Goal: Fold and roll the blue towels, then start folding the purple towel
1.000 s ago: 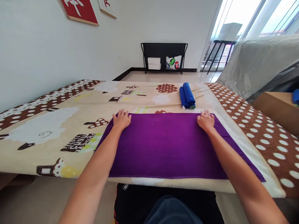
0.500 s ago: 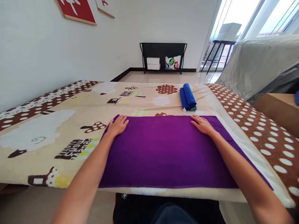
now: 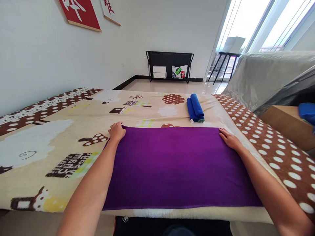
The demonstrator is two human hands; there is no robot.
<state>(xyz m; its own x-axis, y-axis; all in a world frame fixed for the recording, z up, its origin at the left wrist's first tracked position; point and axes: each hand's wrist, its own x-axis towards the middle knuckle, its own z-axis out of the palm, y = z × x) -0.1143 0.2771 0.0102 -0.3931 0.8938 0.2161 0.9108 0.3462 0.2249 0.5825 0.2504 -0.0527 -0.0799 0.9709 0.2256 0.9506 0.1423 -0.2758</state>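
Note:
A purple towel (image 3: 177,164) lies spread flat on a patterned blanket (image 3: 61,131) that covers a bed. My left hand (image 3: 116,131) rests on the towel's far left corner with its fingers curled over the edge. At the far right corner my right hand (image 3: 228,139) lies flat, fingers stretched out on the cloth. A rolled blue towel (image 3: 195,108) sits on the blanket just beyond the purple one, toward the right.
A black metal rack (image 3: 169,65) with white boxes and packets stands against the far wall. A grey covered piece of furniture (image 3: 268,75) and a brown box (image 3: 283,123) stand to the right of the bed, with something blue (image 3: 307,112) on the box.
Both hands have slid outward along the towel's far edge to its corners. The camera has moved closer over the towel.

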